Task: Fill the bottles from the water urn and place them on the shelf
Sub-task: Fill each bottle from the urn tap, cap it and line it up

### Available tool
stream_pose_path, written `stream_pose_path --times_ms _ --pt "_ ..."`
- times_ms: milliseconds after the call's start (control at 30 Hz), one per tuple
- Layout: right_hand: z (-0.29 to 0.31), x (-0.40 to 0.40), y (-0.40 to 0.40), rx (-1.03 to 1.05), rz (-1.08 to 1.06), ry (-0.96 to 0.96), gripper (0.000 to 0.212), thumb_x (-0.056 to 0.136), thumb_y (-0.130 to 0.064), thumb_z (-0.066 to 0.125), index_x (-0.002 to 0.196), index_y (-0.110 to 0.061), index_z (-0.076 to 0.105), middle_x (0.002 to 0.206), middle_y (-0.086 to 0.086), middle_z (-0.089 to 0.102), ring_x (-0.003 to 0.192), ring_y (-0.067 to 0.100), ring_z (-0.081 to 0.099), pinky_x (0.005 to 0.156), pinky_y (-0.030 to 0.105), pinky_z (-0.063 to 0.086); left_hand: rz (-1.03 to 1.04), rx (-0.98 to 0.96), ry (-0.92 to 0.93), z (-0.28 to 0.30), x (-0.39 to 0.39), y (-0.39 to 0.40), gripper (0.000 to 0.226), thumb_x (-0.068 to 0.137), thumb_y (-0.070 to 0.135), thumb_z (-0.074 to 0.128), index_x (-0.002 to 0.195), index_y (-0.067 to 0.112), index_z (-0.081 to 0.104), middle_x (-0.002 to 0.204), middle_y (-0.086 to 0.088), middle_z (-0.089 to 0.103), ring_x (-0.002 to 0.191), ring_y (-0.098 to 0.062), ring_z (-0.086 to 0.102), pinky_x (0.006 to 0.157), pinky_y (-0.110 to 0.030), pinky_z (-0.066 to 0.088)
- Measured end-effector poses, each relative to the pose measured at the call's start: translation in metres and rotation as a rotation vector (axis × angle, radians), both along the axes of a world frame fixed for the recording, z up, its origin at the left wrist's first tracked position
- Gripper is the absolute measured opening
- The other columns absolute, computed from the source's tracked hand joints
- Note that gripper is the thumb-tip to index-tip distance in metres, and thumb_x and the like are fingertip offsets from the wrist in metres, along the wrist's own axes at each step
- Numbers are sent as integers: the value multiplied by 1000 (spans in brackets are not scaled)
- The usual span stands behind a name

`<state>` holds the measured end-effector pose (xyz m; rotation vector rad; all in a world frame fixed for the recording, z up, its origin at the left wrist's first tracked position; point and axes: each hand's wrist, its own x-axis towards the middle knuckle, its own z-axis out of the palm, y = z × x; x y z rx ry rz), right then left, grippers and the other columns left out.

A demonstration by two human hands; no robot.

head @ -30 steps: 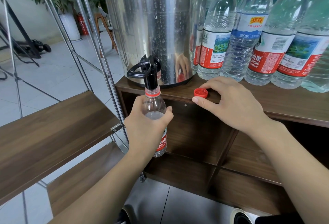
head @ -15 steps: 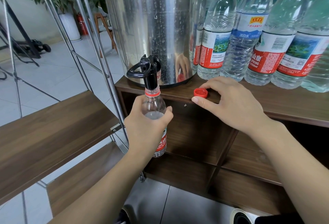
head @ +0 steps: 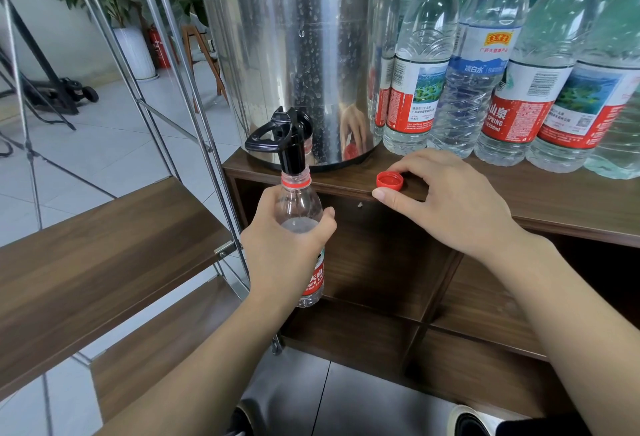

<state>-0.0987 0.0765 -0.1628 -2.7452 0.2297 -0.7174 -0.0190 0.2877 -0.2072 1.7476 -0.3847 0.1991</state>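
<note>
Here, head view:
Left hand [head: 284,248]: clenched round the bottle [head: 300,228], whose open mouth is kept up against the black tap [head: 289,145] of the urn [head: 298,55], apparently so water falls straight in.
Water: seen just above the grip, near the bottle's shoulder.
Right hand [head: 446,203]: rested on the counter [head: 554,200], fingers curved round the red cap [head: 390,181], likely kept ready for closing.
Count: one bottle held, one loose cap, at least five capped bottles [head: 415,72] beyond the right hand.
Shelf [head: 104,245]: left of the grip, bare where seen.

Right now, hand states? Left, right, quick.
Left hand: closed around the bottle, holding its mouth under the urn tap.
Right hand: fingers curled at the red cap on the cabinet top; grip cannot be told.
</note>
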Motion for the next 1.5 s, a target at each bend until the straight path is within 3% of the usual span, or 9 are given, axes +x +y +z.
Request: stream_pose_path --times_ms 200,633,867,1067,1500 --pt "0 0 -1 2 -7 3 50 88 -73 50 115 -35 67 118 -17 62 115 10 53 95 40 49 5 -1 7 -1 1 0 37 79 34 88 107 28 64 93 15 72 90 0 69 78 -15 52" --pt "-1 0 -1 3 -1 -4 45 89 -71 51 115 -37 66 117 -19 61 116 9 52 93 35 47 -9 -14 18 0 1 0 35 79 34 87 105 30 64 91 17 72 89 0 70 78 -19 54" --pt "-1 0 -1 -1 -4 1 48 89 -72 50 116 -36 66 119 -17 61 117 10 52 94 37 48 -10 -16 16 -1 1 1 36 79 34 88 106 30 64 93 17 72 90 1 69 77 -14 52" --pt "-1 1 -2 8 -8 5 49 88 -74 49 117 -37 66 120 -18 60 118 10 52 97 41 49 -12 -15 19 -1 1 1 37 79 35 88 106 32 63 94 24 70 92 4 67 80 -18 52" --pt "0 0 0 -11 -12 13 52 89 -73 49 119 -35 66 121 -16 61 117 10 52 95 39 49 -6 -7 12 -2 2 0 39 79 34 88 109 29 63 93 19 71 91 7 67 73 -4 49"
